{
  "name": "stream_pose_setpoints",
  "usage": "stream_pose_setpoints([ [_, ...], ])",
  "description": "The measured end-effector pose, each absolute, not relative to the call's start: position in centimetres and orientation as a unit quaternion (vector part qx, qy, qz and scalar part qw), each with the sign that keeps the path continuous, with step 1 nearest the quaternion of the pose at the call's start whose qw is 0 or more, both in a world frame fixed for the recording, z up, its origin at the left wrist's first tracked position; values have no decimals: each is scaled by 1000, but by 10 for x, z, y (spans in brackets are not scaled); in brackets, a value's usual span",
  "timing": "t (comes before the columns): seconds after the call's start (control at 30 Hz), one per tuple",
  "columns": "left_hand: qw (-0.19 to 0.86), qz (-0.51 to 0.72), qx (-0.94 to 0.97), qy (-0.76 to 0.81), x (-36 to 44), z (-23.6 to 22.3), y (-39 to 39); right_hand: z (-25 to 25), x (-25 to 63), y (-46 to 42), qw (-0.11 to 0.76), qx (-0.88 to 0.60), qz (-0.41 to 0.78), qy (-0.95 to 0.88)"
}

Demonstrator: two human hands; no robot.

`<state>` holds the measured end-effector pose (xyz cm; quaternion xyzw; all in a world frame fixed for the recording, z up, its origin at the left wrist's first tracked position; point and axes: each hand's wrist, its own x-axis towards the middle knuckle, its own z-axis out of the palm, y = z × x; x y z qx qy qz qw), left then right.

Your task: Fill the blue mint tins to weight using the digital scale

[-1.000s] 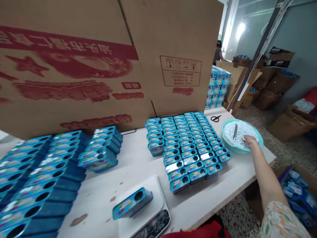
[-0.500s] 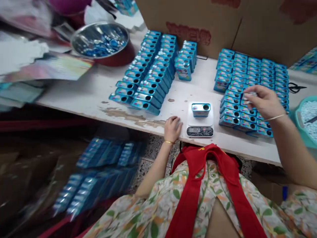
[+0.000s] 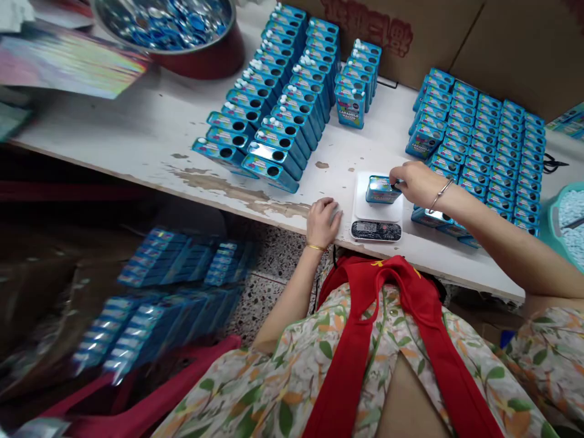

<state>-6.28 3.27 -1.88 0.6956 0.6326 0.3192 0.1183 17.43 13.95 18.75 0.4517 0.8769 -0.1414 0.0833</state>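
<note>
My right hand (image 3: 413,182) has its fingertips pinched together over the right end of a blue candy tin (image 3: 379,192), where the round hole is. Whatever those fingertips hold is hidden. Beneath the tin is a small white kitchen scale (image 3: 378,213), its display lit, near the table's front edge. To the left of the scale, my left hand (image 3: 323,222) rests on the table edge with curled fingers. A small pale patch shows between its thumb and fingers, too unclear to name.
Rows of open blue tins (image 3: 278,115), many with white pellets on top, stand left. More tins (image 3: 483,146) are packed at right, near scissors (image 3: 554,163) and a teal basin (image 3: 559,210) of white pellets. A metal bowl (image 3: 205,61) holds blue lids. Cardboard (image 3: 438,36) stands behind.
My right hand has moved left and down, from above the right-hand tins with white pellets in its fingers, to the tin on the scale. My left hand stays at the table edge. The view has shifted.
</note>
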Motion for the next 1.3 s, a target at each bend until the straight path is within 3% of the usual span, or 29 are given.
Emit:
stream_pose_setpoints([
  [0.37,121,327,688,636,-60,-12,32,197,167,144,22,481,-194,854],
  [0.43,121,327,687,638,-60,-12,32,199,171,144,-58,495,-263,826],
  [0.57,133,321,683,642,-60,-11,31,198,192,143,-237,520,-524,631],
  [0.67,138,317,681,645,-61,-10,31,190,208,139,-293,541,-609,501],
  [1.3,144,322,675,648,-63,-12,29,164,183,126,-288,524,-502,624],
])
